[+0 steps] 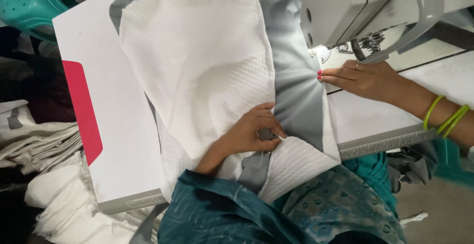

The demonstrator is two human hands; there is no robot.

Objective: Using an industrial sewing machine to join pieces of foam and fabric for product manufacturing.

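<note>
A piece of white textured fabric (pixel 197 61) with a grey strip (pixel 291 71) sewn along it lies across the white sewing table (pixel 98 91). My left hand (pixel 252 133) pinches the seam where white and grey meet, near the table's front edge. My right hand (pixel 363 78) rests flat with fingers stretched out, its fingertips pressing the grey strip's right edge just below the sewing machine head (pixel 355 12). The needle area is lit and partly hidden behind the machine.
A red patch (pixel 81 111) marks the table's left side, and a ruler strip (pixel 385 143) runs along its front edge. Piles of white and grey fabric (pixel 44 145) lie at the left. A teal plastic stool (pixel 34 0) stands at the upper left.
</note>
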